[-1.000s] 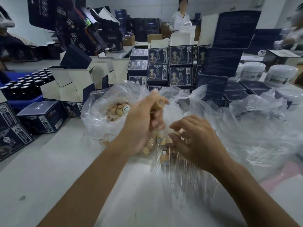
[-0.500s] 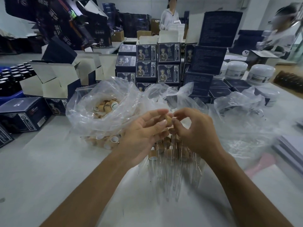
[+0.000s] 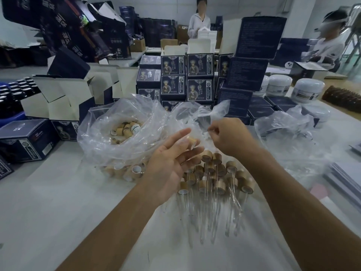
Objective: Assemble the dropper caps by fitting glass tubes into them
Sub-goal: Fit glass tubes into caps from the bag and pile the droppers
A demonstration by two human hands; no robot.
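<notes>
Landmark: the pile of assembled droppers [image 3: 213, 180] on the white table [image 3: 48, 202], wooden collars toward the far side, glass tubes pointing toward the wearer. Roughly two dozen units look finished, by my estimate. Just beyond and left of the pile, a clear plastic bag [image 3: 117, 133] holds many loose caps [image 3: 125, 130] with no tube fitted, and more lie under its near edge, so a good share of the work appears to remain. Left hand [image 3: 172, 163], directly above the pile's left edge, palm up, fingers nearly straight, with one wooden cap [image 3: 192, 142] lying between the fingertips. Right hand [image 3: 228, 135], above the pile's far side, fingers curled in a pinch; what it pinches is too transparent to make out, possibly a glass tube. Judgement: mid-cycle, the next tube not yet seated. Writing: navy cartons [image 3: 200, 64] behind the pile carry a figure illustration and small print, not legible; white jars [image 3: 309, 90] far right of the pile, labels unreadable.
</notes>
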